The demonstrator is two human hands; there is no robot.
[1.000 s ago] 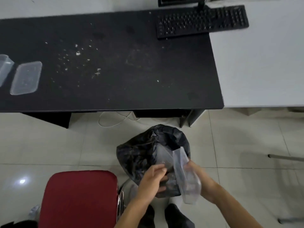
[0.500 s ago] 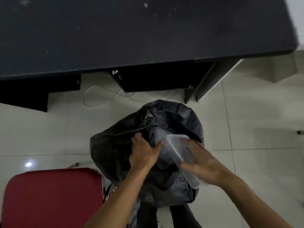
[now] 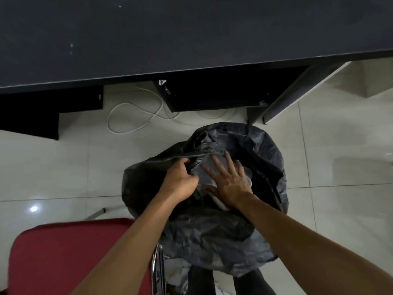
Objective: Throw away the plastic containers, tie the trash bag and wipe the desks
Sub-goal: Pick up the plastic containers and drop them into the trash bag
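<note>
1. Head view: the plastic container (image 3: 248,179) is mostly hidden. It sits in the mouth of the trash bag (image 3: 265,167), right under the right hand (image 3: 229,182). Only a pale, see-through edge peeks out past the palm and by the wrist, so I can't make out its full shape.
2. The bag is black, thin and crinkly. It stands on the tiled floor (image 3: 340,209) with its mouth facing up and its near side slumped into folds. Deeper inside it's too dark to see anything.
3. The left hand (image 3: 180,182) has its fingers curled round a bunched bit of rim on the bag's left side, gripping it.
4. The right hand lies flat with its fingers straight and spread, pressing down on the container rather than grabbing it.
5. Beyond the bag is a black desk (image 3: 191,35), cut off by the frame at the top and both sides, with a few pale specks on it.
6. Between the bag and the desk, a white cable (image 3: 136,116) loops on the floor.
7. Just beside the bag's near-left side is a red chair (image 3: 74,256), cut off at the bottom.
8. There's a little pale tag (image 3: 162,81) under the desk edge, beyond the bag, but it's too blurry to read.
</note>
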